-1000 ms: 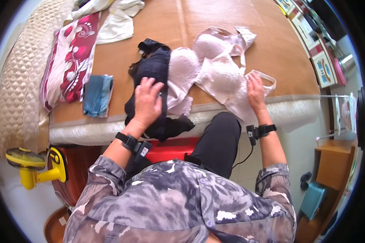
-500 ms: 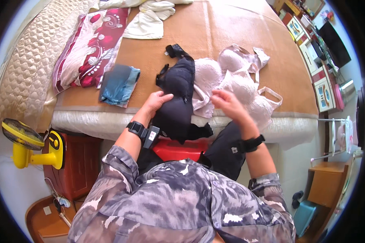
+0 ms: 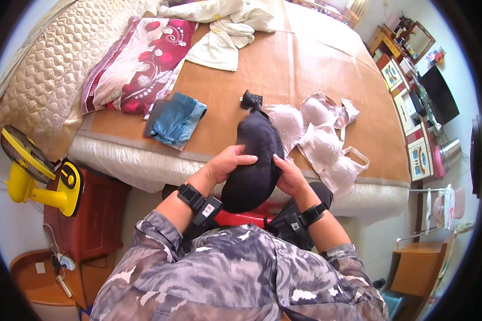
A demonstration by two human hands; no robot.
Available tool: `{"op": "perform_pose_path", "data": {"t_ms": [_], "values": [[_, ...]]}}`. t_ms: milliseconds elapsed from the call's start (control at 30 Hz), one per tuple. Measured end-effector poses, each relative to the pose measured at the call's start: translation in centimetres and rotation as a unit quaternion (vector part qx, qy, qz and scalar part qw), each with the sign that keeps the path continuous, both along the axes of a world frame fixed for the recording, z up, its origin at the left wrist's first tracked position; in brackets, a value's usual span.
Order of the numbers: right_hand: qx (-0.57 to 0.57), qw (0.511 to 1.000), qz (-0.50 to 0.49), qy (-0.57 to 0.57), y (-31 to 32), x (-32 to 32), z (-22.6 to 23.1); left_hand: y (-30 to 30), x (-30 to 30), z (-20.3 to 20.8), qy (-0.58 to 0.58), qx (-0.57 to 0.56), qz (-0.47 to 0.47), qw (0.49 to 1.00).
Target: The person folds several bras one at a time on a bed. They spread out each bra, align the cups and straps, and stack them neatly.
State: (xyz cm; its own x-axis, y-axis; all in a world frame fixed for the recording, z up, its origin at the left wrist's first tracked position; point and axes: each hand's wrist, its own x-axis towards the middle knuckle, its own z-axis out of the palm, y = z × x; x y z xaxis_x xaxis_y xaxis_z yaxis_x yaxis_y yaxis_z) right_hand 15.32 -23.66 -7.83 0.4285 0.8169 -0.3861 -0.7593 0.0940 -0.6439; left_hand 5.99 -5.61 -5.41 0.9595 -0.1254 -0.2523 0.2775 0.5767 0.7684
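A black bra (image 3: 254,160) is between my two hands at the near edge of the bed, its smooth cup side facing up and its hook band (image 3: 251,100) reaching away over the mat. My left hand (image 3: 229,162) grips its left side, thumb on top and the other fingers hidden underneath. My right hand (image 3: 290,174) pinches the opposite edge, its fingertips partly behind the cloth. Just right of it, several pale pink bras (image 3: 326,136) lie overlapping on the bed. Folded blue clothing (image 3: 178,120) lies to the left.
A brown mat (image 3: 214,88) covers the bed. A red patterned pillow (image 3: 144,67) and crumpled white cloth (image 3: 225,40) lie toward the back left. On the left, a yellow fan (image 3: 37,171) stands over a red-brown cabinet (image 3: 99,214). Something red (image 3: 241,218) shows beneath the bra.
My right hand has come down and taken the bra's right edge. The black bra has turned over, showing its smooth side. The view has shifted, revealing more of the room's far end.
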Motion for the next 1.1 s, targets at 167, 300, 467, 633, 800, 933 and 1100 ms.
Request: {"op": "perform_pose_path", "data": {"t_ms": [167,300,467,633,800,933,1100], "values": [[0.012,0.994,-0.061,-0.087,0.0,0.5,1.6,0.5,-0.5,-0.7,-0.005,-0.025,0.021,0.999],[0.008,0.985,-0.032,-0.168,-0.6,0.4,1.7,1.2,-1.0,0.4,-0.052,-0.003,0.016,0.999],[0.120,0.992,0.027,0.003,-0.4,-1.1,3.8,1.9,-2.5,2.7,-0.077,0.028,-0.066,0.994],[0.099,0.992,0.042,-0.066,0.6,-1.8,5.1,2.4,-2.8,2.6,-0.042,0.075,-0.088,0.992],[0.147,0.987,-0.018,-0.068,1.0,0.2,8.0,3.7,-3.9,2.4,-0.068,0.109,-0.075,0.989],[0.193,0.975,-0.051,-0.092,0.6,1.5,10.1,5.1,-4.5,2.7,-0.080,0.128,-0.091,0.984],[0.213,0.970,-0.066,-0.095,-0.4,0.8,12.1,7.0,-4.4,5.9,-0.146,0.103,0.007,0.984]]}}
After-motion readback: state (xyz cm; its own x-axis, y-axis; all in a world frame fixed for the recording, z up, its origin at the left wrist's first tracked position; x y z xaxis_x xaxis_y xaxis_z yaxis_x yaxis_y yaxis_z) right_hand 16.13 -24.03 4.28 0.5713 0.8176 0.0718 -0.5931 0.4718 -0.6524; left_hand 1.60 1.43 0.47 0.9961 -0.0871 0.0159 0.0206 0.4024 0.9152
